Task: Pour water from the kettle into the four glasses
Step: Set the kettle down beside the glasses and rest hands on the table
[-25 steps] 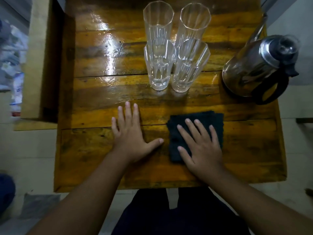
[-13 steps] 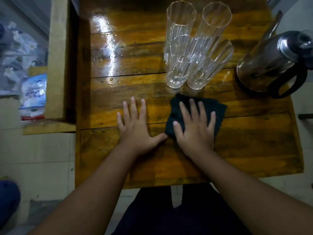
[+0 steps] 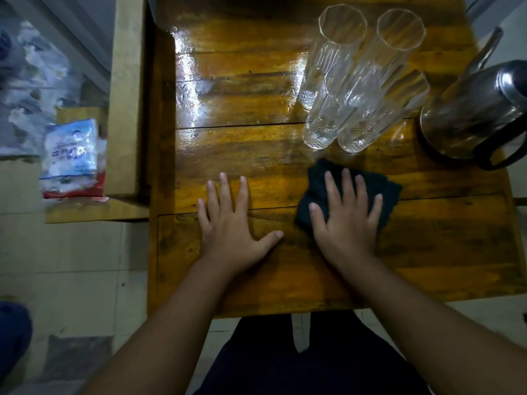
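Our right hand (image 3: 346, 223), flat and spread, has slid the dark cloth (image 3: 379, 189) up toward the four empty glasses (image 3: 362, 81); our left hand (image 3: 231, 223) stays flat on the surface (image 3: 256, 143). The kettle (image 3: 479, 109) stands untouched at right, so we judge pouring not begun.

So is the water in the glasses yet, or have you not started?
Not started. All four tall clear glasses look empty, and the shiny steel kettle stands untouched at the table's right edge. The right hand lies flat on a dark folded cloth; the left hand rests on the wooden table. All pouring remains.
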### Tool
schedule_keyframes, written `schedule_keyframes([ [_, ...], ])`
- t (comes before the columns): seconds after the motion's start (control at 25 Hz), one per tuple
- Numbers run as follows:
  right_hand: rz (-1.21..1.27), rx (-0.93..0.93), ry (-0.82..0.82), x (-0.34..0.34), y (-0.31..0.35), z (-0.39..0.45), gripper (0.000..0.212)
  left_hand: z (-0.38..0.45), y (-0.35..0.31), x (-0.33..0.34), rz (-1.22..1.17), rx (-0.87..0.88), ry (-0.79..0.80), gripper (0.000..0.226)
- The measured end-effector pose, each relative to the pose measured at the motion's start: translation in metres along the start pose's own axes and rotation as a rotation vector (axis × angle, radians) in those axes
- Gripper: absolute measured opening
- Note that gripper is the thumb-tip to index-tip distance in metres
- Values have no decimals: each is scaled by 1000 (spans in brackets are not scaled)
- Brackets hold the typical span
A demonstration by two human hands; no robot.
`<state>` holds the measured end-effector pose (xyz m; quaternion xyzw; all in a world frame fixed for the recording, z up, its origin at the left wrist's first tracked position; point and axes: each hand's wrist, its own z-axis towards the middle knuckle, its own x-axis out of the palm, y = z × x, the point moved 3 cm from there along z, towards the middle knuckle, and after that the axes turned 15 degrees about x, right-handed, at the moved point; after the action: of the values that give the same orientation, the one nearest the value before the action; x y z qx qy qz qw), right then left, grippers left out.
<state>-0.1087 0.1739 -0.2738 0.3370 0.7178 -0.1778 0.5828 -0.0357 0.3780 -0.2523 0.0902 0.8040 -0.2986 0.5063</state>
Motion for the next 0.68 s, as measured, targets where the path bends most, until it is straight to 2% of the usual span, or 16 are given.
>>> schedule_keyframes([
  [0.08,-35,-41,11,5,30,2,72,2,0,2,-14,2,15,118],
  [0.16,-73,-212,20,8,35,-4,69,4,-1,2,-27,1,17,118],
  [0.24,-102,-408,39,7,13,-14,66,2,0,3,-29,6,21,117],
  [0.32,-112,-503,42,5,-24,-21,65,1,2,1,-23,10,25,117],
  [0.4,-90,-420,35,1,-60,-21,67,1,1,-1,-28,0,26,118],
  [0.48,-52,-244,16,-6,-81,-14,71,3,-8,-2,-27,3,-2,114],
  [0.6,-3,12,15,-12,-60,8,74,13,-38,4,-29,91,-57,99],
  [0.68,-4,109,13,-11,-29,19,73,24,-56,13,-21,146,-62,87],
])
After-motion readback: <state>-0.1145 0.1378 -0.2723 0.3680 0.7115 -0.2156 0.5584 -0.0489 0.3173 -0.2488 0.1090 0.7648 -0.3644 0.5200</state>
